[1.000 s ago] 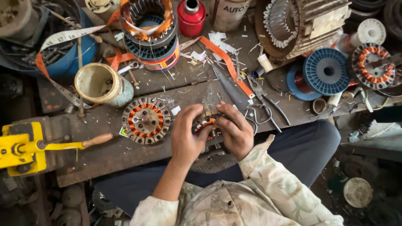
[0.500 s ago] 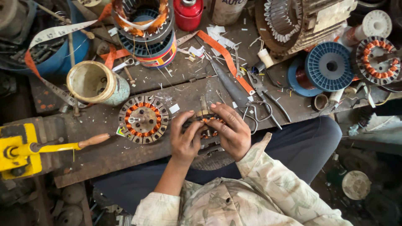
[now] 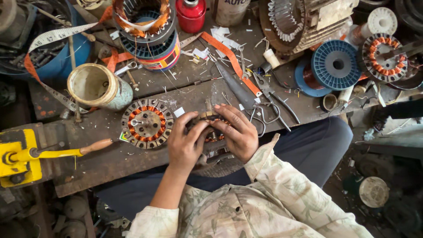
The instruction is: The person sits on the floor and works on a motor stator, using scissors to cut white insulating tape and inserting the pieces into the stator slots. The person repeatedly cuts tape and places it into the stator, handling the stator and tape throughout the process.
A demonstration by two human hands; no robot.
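— Where do we find the piece in hand?

— We see a small stator with copper windings at the near edge of the wooden surface, mostly hidden between both hands, just right of a second wound stator lying flat.

— How do the hands sit?

— The left hand comes up from a bare forearm, fingers curled over the stator's left side, thumb pressing at its top. The right hand arches over from a pale patterned sleeve, fingers spread across the top and right. We read both grips as closed on the stator, though the fingertips underneath are hidden from us.

— And the tools close by?

— Just right of the right hand we see scissors, then pliers, a dark blade and an orange strap running diagonally.

— Packages and labels?

— Further out on the left, a cream cylindrical tin lies tilted, mouth open. Behind it a stack of stators rests on a can with striped bands of red, yellow and blue. A red bottle stands at the far edge beside a pale can with dark lettering. To the right we note a blue wire spool. A measuring tape drapes over a blue tub, and a yellow hand winder sits at the left edge.
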